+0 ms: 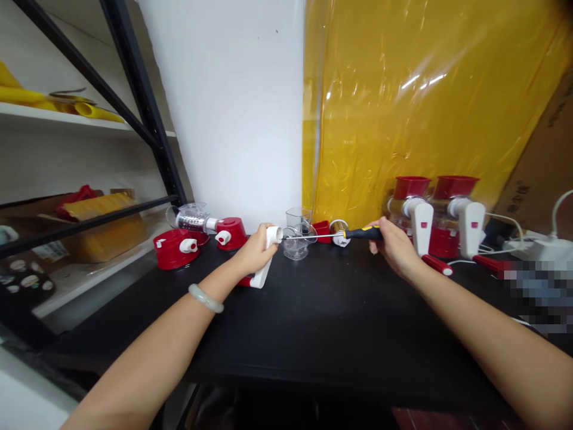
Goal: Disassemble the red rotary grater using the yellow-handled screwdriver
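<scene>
My left hand is closed around a white crank handle with a red grip, its round hollow end turned to the right. In my right hand is a screwdriver with a black and yellow handle, held level. Its metal shaft points left, and the tip is at the crank handle's hollow end; whether it touches a screw inside cannot be made out. Just behind the shaft stands a clear plastic housing. A red hopper and a grater drum lie beside it.
Two red and white rotary graters stand at the right, near a white power strip with cables. Red bases and a clear housing with a drum sit at the left. A black-framed shelf borders the black table.
</scene>
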Available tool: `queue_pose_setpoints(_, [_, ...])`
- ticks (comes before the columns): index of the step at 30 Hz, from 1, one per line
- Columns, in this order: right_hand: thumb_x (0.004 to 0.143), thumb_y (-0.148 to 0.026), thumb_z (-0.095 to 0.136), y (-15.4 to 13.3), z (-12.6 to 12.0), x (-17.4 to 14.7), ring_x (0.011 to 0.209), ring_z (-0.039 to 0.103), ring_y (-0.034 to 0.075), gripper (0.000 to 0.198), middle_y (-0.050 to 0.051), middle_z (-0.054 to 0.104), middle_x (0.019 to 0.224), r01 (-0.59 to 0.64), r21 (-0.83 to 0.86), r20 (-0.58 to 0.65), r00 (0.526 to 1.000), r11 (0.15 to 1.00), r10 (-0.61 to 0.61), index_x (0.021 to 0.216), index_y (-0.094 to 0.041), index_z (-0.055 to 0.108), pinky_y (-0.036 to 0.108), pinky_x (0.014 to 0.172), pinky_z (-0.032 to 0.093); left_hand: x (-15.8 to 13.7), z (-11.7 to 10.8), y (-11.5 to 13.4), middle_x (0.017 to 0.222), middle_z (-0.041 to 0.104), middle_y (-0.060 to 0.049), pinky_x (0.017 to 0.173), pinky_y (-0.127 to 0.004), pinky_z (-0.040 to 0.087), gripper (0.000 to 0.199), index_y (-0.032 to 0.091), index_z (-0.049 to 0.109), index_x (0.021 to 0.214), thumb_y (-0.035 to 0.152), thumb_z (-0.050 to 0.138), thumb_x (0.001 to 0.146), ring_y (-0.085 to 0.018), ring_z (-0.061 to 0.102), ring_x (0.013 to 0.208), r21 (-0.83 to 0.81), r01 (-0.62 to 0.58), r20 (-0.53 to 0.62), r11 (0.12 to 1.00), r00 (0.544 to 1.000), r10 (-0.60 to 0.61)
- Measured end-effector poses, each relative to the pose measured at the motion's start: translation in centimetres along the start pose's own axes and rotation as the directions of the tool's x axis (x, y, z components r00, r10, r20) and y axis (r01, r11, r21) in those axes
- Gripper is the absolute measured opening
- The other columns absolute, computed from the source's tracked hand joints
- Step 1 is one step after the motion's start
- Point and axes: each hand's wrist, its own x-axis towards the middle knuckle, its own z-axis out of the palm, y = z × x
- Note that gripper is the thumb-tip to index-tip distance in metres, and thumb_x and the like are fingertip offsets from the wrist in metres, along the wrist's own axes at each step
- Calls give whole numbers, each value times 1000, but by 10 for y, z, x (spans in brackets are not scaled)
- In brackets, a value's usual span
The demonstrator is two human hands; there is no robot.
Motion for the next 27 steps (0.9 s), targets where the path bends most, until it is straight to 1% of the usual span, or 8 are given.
queue_pose_setpoints(3, [72,-47,76,-1,1,0,52,53,11,32,-4,58,68,-10,41,-44,999,999,12,87,-25,59,26,52,45,0,0,0,97,61,-10,80,-40,46,42,14,39,124,30,48,86,-27,62,88,5,-11,-1,1000,1000,11])
queue_pose_setpoints(6, [61,-36,83,-5,3,-3,67,62,13,45,-5,62,79,-22,188,17,1000,982,19,97,-30,57,27,62,51,0,-1,2,96,62,-10,80,-40,46,42,14,39,124,29,48,86,-26,62,87,3,-5,3,1000,1000,5])
queue_pose_setpoints(9, [72,-53,72,-7,3,-4,62,63,16,37,-2,64,75,-47,194,50,998,980,38,95,-28,57,29,56,51,0,-2,4,98,62,-12,80,-41,46,42,13,40,124,30,48,86,-27,62,89,3,14,0,1000,1000,-14])
queue_pose_setpoints(12, [82,-66,56,-4,1,0,44,51,12,44,-2,56,56,-39,47,-6,999,998,39,84,-22,60,26,43,41,0,-2,5,100,62,-12,80,-40,47,42,13,40,123,30,49,85,-27,62,90,-8,13,-6,1000,1000,-13])
queue_pose_setpoints(14, [79,-60,65,-2,2,2,43,48,10,39,-3,54,55,-30,11,-51,998,999,30,79,-21,61,23,41,38,0,-2,5,100,62,-12,80,-40,47,42,13,40,123,30,48,85,-27,62,89,-10,8,0,1000,1000,-8])
queue_pose_setpoints(17, [65,-45,80,-3,4,2,52,54,9,33,-4,60,69,-34,155,-90,995,987,48,81,-22,61,21,48,45,0,-1,4,99,62,-12,80,-40,46,42,13,40,123,30,48,86,-27,62,88,-5,-7,11,1000,1000,7])
queue_pose_setpoints(21, [59,-33,84,-8,5,-2,68,61,11,37,-5,62,78,-46,289,-26,998,956,56,88,-26,62,22,60,52,0,0,3,98,62,-11,80,-40,46,42,14,39,124,31,48,86,-27,62,88,-4,-16,17,1000,1000,16])
queue_pose_setpoints(27, [80,-63,62,-2,0,1,43,50,10,41,-4,52,52,-17,82,-16,1000,997,18,83,-22,62,23,42,40,1,1,1,102,62,-12,81,-41,47,43,14,39,124,31,48,86,-28,62,91,-1,1,21,1000,1000,-1])
